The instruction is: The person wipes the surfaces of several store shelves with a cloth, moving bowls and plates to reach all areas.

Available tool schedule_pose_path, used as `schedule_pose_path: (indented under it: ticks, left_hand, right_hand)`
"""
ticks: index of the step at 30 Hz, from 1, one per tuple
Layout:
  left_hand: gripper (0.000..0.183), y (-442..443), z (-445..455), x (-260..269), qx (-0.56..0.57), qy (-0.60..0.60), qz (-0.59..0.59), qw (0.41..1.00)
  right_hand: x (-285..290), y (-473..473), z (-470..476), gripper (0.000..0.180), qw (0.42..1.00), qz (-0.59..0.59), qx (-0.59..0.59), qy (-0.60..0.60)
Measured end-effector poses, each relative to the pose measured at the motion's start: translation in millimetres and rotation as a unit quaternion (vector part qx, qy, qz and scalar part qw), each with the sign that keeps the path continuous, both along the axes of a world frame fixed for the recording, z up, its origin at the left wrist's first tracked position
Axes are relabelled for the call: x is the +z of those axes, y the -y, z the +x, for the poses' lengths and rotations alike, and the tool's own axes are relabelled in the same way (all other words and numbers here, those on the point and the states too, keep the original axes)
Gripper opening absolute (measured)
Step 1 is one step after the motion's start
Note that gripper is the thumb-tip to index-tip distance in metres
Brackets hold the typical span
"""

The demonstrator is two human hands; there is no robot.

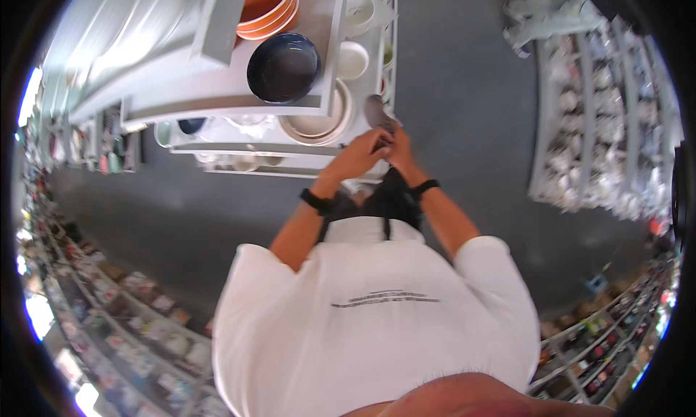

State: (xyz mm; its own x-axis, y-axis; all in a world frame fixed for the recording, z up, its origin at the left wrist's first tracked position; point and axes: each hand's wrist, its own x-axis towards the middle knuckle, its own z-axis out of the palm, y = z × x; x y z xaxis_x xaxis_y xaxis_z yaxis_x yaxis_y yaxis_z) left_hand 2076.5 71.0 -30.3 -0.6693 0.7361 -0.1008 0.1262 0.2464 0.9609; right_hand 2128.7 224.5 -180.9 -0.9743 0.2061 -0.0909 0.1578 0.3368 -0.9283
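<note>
My left hand [356, 155] and my right hand [401, 151] meet in front of me, fingers bent towards each other. Between and just beyond the fingertips is a grey-brown item [376, 111] with a rounded end; blur and the fingers leave its kind unclear. Both hands appear to grip its near end, which is hidden. They are beside the corner of a white tiered display shelf [163, 112]. Left of the hands, a stack of cream bowls [315, 124] rests on a lower tier. A dark blue bowl [284, 69] sits on the tier above.
Several nested orange bowls [267, 9] stand behind the dark bowl. White bowls [352, 61] line the shelf's right side. Grey floor [457, 90] runs between this shelf and a rack of wrapped goods [576, 123]. Part of another person [554, 17] shows at upper right. Stocked shelves curve behind me.
</note>
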Motion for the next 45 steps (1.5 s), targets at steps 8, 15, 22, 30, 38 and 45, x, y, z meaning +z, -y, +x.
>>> schedule_pose_path:
  ticks: [8,15,22,30,38,45]
  left_hand:
    - [0.025,50.7,-8.9,92.7,0.246,-0.089,0.108,0.959]
    - [0.037,133.5,-41.7,67.8,0.393,-0.17,0.082,0.9]
    - [0.043,159.8,-93.9,23.5,0.486,-0.292,0.049,0.822]
    - [0.044,117.3,-159.3,-8.1,0.545,-0.207,0.058,0.811]
    - [0.038,133.3,-143.1,-4.4,0.583,-0.169,-0.05,0.793]
    - [0.041,114.2,-141.8,9.7,0.592,-0.188,-0.061,0.781]
  right_hand:
    - [118.5,41.1,-116.6,0.043,0.984,-0.043,0.016,-0.169]
    - [131.1,88.2,-133.5,0.049,0.985,-0.094,-0.034,-0.143]
    - [151.8,94.7,-104.3,0.067,1.0,-0.011,-0.018,-0.02]
    - [126.4,63.2,-150.0,0.055,0.984,0.123,-0.055,-0.116]
    - [142.8,59.8,-194.2,0.057,0.999,0.018,0.042,-0.012]
    - [116.4,-1.0,-309.4,0.071,0.987,0.142,0.004,-0.081]
